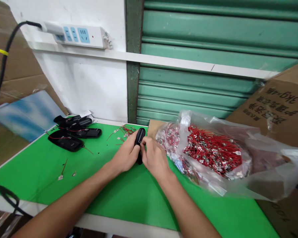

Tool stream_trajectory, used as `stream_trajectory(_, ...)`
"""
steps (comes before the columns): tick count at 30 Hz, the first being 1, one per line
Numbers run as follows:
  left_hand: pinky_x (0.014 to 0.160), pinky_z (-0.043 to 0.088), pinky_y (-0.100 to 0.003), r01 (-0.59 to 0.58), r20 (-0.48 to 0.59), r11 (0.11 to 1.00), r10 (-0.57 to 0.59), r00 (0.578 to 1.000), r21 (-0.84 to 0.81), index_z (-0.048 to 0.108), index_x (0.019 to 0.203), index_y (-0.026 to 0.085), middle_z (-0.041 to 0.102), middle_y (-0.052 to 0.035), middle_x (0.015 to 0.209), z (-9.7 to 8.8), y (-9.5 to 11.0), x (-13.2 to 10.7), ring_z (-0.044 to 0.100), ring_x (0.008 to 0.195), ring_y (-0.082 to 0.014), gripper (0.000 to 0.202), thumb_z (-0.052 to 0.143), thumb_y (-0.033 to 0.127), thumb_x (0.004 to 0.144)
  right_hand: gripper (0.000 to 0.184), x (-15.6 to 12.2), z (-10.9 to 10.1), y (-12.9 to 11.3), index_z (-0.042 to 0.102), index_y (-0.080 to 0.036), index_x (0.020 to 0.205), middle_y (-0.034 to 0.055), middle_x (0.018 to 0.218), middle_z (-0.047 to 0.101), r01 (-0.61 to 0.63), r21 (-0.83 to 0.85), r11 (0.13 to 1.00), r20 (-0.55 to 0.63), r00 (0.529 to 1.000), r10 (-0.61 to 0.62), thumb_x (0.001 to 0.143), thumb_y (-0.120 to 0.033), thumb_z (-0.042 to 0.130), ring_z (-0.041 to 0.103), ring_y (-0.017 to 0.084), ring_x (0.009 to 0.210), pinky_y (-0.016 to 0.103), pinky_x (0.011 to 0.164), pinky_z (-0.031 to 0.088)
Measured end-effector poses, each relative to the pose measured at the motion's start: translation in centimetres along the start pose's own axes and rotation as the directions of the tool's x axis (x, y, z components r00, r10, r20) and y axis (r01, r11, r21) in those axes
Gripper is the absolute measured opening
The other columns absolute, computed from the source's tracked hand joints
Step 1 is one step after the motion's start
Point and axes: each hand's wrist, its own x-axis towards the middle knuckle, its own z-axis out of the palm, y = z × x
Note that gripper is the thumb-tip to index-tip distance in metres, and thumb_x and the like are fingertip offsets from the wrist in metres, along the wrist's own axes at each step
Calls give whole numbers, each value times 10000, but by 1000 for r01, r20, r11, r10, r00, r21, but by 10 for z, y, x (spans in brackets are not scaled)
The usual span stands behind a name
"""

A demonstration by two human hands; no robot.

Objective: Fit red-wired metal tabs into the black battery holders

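My left hand (127,152) is wrapped round a black plastic housing (140,135), held upright over the green mat. Against its right side, my right hand (154,155) has its fingertips pinched together; whatever lies between them is hidden. Behind my left hand is a small heap of red wires with metal contacts (126,131). Right of my hands, an opened clear plastic bag (238,188) holds a mass of red wires with metal contacts (211,148). Several black housings (69,140) with red wires lie at the left.
One loose wired contact (61,177) and a small metal piece (74,173) lie on the green mat (96,188). A power strip (83,35) is on the wall, its black cable (0,86) hanging at left. Cardboard boxes (270,109) flank the table; a green shutter (213,29) stands behind.
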Motion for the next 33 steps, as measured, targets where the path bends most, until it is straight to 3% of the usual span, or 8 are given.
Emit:
stream_trajectory(6, 1274, 305, -461, -42, 16, 999, 42, 999, 31, 358, 1547, 60, 474, -180, 1543, 3, -3, -3, 442, 1435, -271, 653, 369, 182, 906, 174, -2, 1, 1, 552, -184, 1109, 109, 916, 699, -37, 82, 996, 12, 999, 36, 1021, -163, 403, 695, 263, 835, 364, 738, 544)
stream_trajectory(9, 1285, 280, -459, -32, 38, 999, 33, 999, -17, 369, 1540, 59, 475, -168, 1543, 1, 0, 0, 430, 1440, -269, 656, 363, 204, 900, 146, -2, 0, 3, 546, -204, 1107, 96, 947, 704, -105, 229, 968, 11, 994, 105, 991, -170, 465, 709, 257, 878, 375, 769, 562)
stream_trajectory(13, 1262, 323, -448, 57, 78, 978, -42, 996, -202, 394, 1519, 78, 488, -129, 1552, -4, 5, 5, 436, 1441, -285, 685, 396, 257, 857, 116, 2, -5, 10, 553, -237, 1033, 39, 953, 705, -255, 569, 782, 0, 951, 310, 931, -250, 607, 710, 193, 866, 333, 805, 585)
stream_trajectory(17, 1202, 406, -460, 174, 124, 934, -141, 982, -311, 339, 1558, 107, 482, -117, 1564, -8, 13, 6, 438, 1439, -325, 769, 444, 315, 825, 296, 7, -9, 19, 573, -236, 1165, 89, 1155, 672, -358, 650, 670, -29, 870, 493, 888, -309, 648, 679, 211, 1005, 335, 779, 590)
stream_trajectory(21, 1262, 327, -449, 113, 187, 937, -53, 981, -331, 355, 1545, 89, 441, -119, 1595, -10, 14, 6, 389, 1482, -310, 751, 430, 294, 826, 562, 6, -8, 20, 456, -262, 1402, 117, 1321, 640, -398, 726, 561, 150, 887, 436, 874, -268, 648, 680, 236, 1111, 391, 860, 603)
stream_trajectory(26, 1299, 265, -437, 84, 216, 952, -20, 976, -293, 275, 1582, 87, 355, -127, 1647, -10, 11, 5, 281, 1553, -290, 696, 374, 311, 930, 600, 4, -9, 13, 408, -292, 1499, 105, 1415, 605, -393, 725, 566, 199, 906, 374, 930, -260, 592, 655, 244, 1203, 436, 980, 580)
stream_trajectory(33, 1314, 235, -398, -20, 209, 977, 65, 976, -211, 226, 1591, 93, 317, -165, 1655, -9, 8, 3, 326, 1537, -241, 622, 320, 352, 1033, 655, 5, -14, 12, 394, -280, 1501, 110, 1381, 620, -445, 706, 552, 277, 890, 363, 883, -211, 601, 709, 210, 1029, 397, 909, 600)
